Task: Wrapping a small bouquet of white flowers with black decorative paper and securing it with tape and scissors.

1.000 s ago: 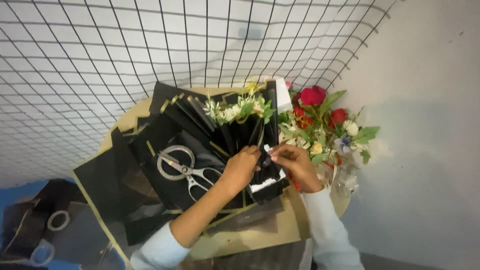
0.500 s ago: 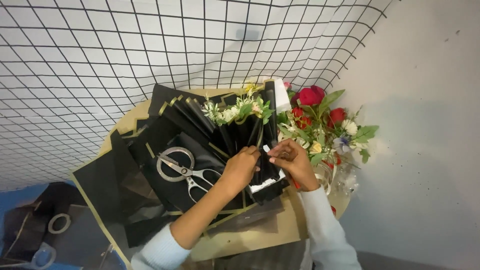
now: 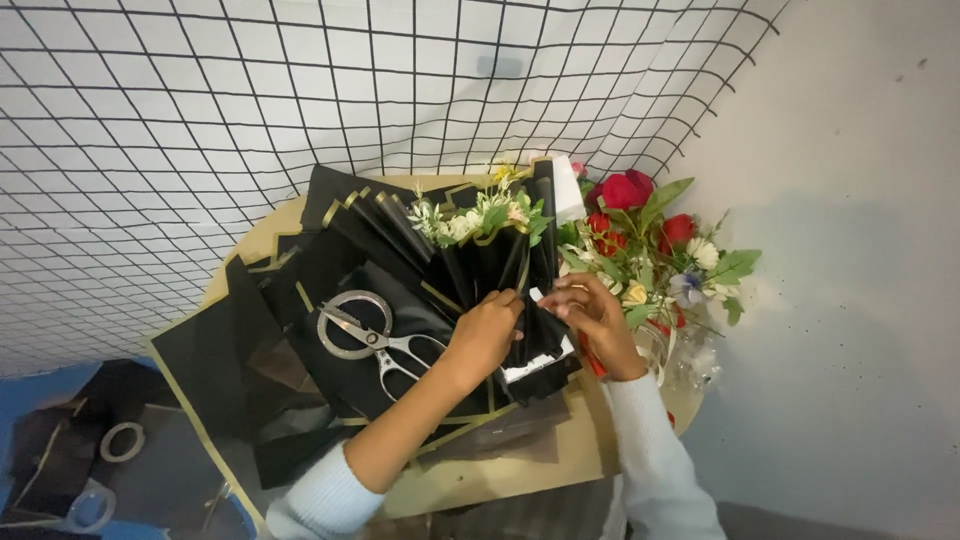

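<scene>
On a small round wooden table [image 3: 560,450] lie overlapping sheets of black wrapping paper [image 3: 230,350] with gold edges. A pleated black wrap [image 3: 480,265] fans out around a small bunch of white and yellow flowers [image 3: 480,215]. My left hand [image 3: 485,335] grips the lower gathered part of this wrap. My right hand [image 3: 595,320] pinches the wrap's right side, next to a white strip [image 3: 535,365] at the base. Silver scissors [image 3: 370,340] rest on the black paper just left of my left hand.
A bouquet of red roses, white blooms and green leaves [image 3: 655,245] stands in a clear vase [image 3: 680,360] at the table's right edge. A black wire grid [image 3: 300,90] covers the wall behind. Tape rolls [image 3: 120,440] lie on the blue floor at lower left.
Both hands have stayed at the base of the pleated wrap, with the right hand's fingers shifting slightly on its right side. Nothing else has moved.
</scene>
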